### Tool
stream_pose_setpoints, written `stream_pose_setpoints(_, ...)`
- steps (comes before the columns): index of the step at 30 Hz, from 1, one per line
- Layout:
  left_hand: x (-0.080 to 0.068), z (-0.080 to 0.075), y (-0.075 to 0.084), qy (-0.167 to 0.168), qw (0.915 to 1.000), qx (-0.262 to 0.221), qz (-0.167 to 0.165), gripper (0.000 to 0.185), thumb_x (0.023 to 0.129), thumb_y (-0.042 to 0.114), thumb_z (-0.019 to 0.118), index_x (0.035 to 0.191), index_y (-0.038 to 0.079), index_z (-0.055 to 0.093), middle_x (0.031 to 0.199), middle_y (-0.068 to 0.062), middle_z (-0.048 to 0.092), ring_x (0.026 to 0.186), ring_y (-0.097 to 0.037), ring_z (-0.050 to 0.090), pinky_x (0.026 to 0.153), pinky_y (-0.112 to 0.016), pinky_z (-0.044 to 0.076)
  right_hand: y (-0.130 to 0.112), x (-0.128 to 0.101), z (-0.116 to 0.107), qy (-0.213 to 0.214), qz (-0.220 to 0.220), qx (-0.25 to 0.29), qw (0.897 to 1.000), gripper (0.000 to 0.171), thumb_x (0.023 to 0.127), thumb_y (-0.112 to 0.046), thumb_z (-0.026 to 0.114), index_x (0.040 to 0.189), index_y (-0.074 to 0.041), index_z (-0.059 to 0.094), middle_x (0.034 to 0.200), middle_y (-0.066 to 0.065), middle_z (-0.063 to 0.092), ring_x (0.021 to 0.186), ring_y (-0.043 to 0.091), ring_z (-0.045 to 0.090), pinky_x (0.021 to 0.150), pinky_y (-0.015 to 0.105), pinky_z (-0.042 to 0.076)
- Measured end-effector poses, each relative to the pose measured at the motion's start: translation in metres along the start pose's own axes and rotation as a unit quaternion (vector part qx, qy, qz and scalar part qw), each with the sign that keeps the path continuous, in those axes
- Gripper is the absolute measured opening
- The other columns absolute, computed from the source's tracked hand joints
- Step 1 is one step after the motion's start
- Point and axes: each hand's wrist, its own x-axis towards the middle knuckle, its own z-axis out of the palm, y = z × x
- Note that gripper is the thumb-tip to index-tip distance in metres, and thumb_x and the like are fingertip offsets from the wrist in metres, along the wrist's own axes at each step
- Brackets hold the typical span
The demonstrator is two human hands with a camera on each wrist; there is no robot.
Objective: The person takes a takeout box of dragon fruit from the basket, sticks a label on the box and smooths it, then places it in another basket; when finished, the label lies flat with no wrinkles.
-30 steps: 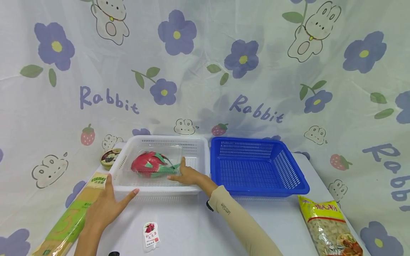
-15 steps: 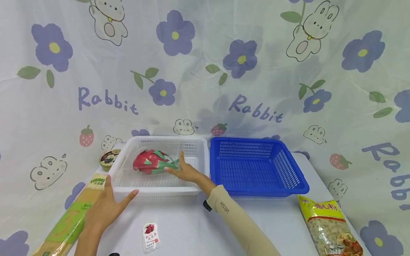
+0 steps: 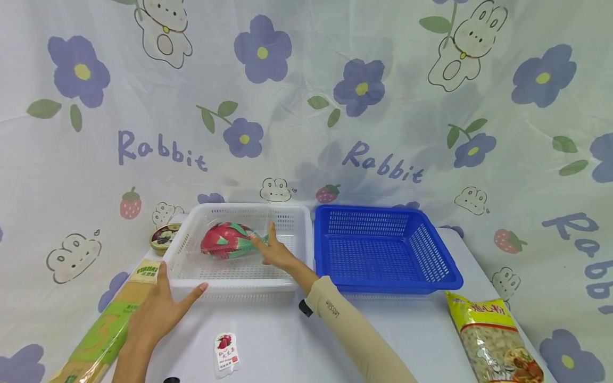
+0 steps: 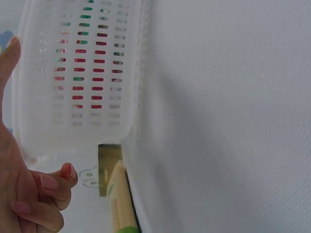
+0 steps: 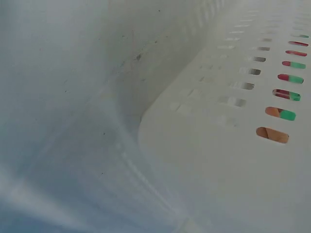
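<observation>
The person's right hand [image 3: 276, 253] is reaching over the front wall into the white basket [image 3: 239, 282], where its straightened fingers are lying against the clear plastic box holding a dragon fruit [image 3: 229, 240]. The grip is wide and flat, touching the box's right end rather than curling round it, a pose that looks suited to nudging or steadying the box, not lifting it. The box is sitting toward the basket's back left part, its red and green showing through the wall slots in both wrist views.

The left hand [image 3: 155, 308] is resting open on the worktop [image 3: 287, 346], thumb spread toward the basket's front left corner and fingers lying on a long green and tan packet [image 3: 102, 330]; placed so, it seems to be bracing against the basket sliding. Whether it is actually touching the basket cannot be told.

A blue basket [image 3: 383, 250] is standing just beside the white one on its right. A small fruit label [image 3: 225, 351] is lying near the front edge, a round tin [image 3: 164, 236] is sitting behind the packet, and a yellow bag of pasta [image 3: 493, 340] is lying well apart on the right.
</observation>
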Motion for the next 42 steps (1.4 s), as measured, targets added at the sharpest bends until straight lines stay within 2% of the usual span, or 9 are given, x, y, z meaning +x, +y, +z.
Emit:
stream_pose_setpoints(6, 0.002, -0.001, -0.001, -0.001, 1.0000, 0.002, -0.002, 0.121, 0.086, 0.082, 0.039, 0.149, 0.008, -0.033, 0.149, -0.045, 0.015, 0.119, -0.064, 0.044, 0.071, -0.059, 0.047, -0.003, 0.001, 0.003, 0.012, 0.025, 0.049, 0.998, 0.088, 0.099, -0.062, 0.042, 0.159, -0.028, -0.014, 0.154, 0.018, 0.041, 0.102, 0.034, 0.069, 0.107, 0.057, 0.038)
stream_pose_setpoints(8, 0.002, -0.001, -0.001, -0.002, 1.0000, 0.001, -0.002, 0.121, 0.086, 0.082, 0.039, 0.148, 0.008, -0.034, 0.149, -0.045, 0.014, 0.119, -0.065, 0.043, 0.071, -0.060, 0.047, -0.004, 0.002, 0.004, 0.021, 0.034, 0.079, 0.996, 0.088, 0.099, -0.056, 0.047, 0.159, -0.028, -0.011, 0.157, 0.017, 0.036, 0.103, 0.033, 0.068, 0.103, 0.053, 0.044)
stream_pose_setpoints(12, 0.000, 0.000, -0.001, -0.002, 1.0000, 0.001, -0.002, 0.121, 0.086, 0.082, 0.039, 0.149, 0.008, -0.033, 0.149, -0.046, 0.015, 0.120, -0.065, 0.043, 0.072, -0.061, 0.047, -0.006, 0.003, 0.006, 0.035, 0.041, 0.137, 0.989, 0.087, 0.099, -0.040, 0.053, 0.160, -0.025, -0.007, 0.162, 0.018, 0.024, 0.083, 0.022, 0.059, 0.083, 0.040, 0.053)
stream_pose_setpoints(15, 0.001, 0.000, -0.001, -0.004, 1.0000, 0.002, -0.004, 0.122, 0.086, 0.083, 0.039, 0.149, 0.007, -0.033, 0.149, -0.046, 0.015, 0.117, -0.064, 0.045, 0.070, -0.059, 0.047, -0.006, 0.003, 0.006, 0.038, 0.048, 0.163, 0.985, 0.085, 0.100, -0.034, 0.052, 0.160, -0.025, -0.006, 0.163, 0.019, 0.022, 0.069, 0.017, 0.045, 0.072, 0.032, 0.052)
stream_pose_setpoints(17, 0.002, 0.000, 0.000, -0.007, 1.0000, 0.001, -0.007, 0.122, 0.086, 0.083, 0.039, 0.148, 0.007, -0.033, 0.149, -0.046, 0.015, 0.116, -0.063, 0.047, 0.070, -0.058, 0.048, -0.006, 0.003, 0.006, 0.042, 0.054, 0.178, 0.982, 0.084, 0.100, -0.032, 0.053, 0.161, -0.025, -0.004, 0.162, 0.019, 0.023, 0.069, 0.017, 0.046, 0.069, 0.030, 0.051)
stream_pose_setpoints(22, 0.002, -0.002, 0.000, -0.012, 0.9999, -0.001, -0.010, 0.122, 0.086, 0.083, 0.039, 0.148, 0.007, -0.034, 0.148, -0.046, 0.014, 0.113, -0.062, 0.050, 0.071, -0.059, 0.047, -0.006, 0.004, 0.005, 0.049, 0.067, 0.214, 0.973, 0.082, 0.100, -0.028, 0.053, 0.161, -0.025, -0.001, 0.160, 0.022, 0.026, 0.074, 0.021, 0.054, 0.068, 0.034, 0.053)
stream_pose_setpoints(26, 0.001, -0.001, -0.001, -0.008, 0.9999, -0.002, -0.008, 0.123, 0.085, 0.083, 0.040, 0.148, 0.007, -0.033, 0.148, -0.047, 0.016, 0.109, -0.059, 0.053, 0.069, -0.056, 0.048, -0.007, 0.001, 0.002, 0.052, 0.077, 0.229, 0.969, 0.081, 0.100, -0.027, 0.053, 0.161, -0.026, 0.000, 0.159, 0.025, 0.025, 0.070, 0.022, 0.054, 0.072, 0.038, 0.055)
stream_pose_setpoints(35, 0.000, 0.000, 0.000, -0.003, 1.0000, -0.001, -0.006, 0.124, 0.085, 0.083, 0.040, 0.149, 0.007, -0.033, 0.147, -0.047, 0.016, 0.107, -0.058, 0.054, 0.065, -0.052, 0.048, -0.005, -0.008, -0.005, 0.075, 0.090, 0.257, 0.959, 0.080, 0.098, -0.027, 0.055, 0.161, -0.026, 0.006, 0.163, 0.023, 0.014, 0.095, 0.040, 0.061, 0.076, 0.041, 0.057)
stream_pose_setpoints(42, 0.003, -0.001, -0.001, -0.011, 0.9999, -0.001, -0.007, 0.122, 0.086, 0.082, 0.040, 0.148, 0.008, -0.034, 0.148, -0.047, 0.013, 0.103, -0.056, 0.055, 0.062, -0.048, 0.048, -0.010, -0.021, -0.016, 0.074, 0.089, 0.278, 0.954, 0.078, 0.100, -0.027, 0.052, 0.161, -0.025, 0.003, 0.164, 0.022, 0.013, 0.076, 0.033, 0.057, 0.076, 0.041, 0.057)
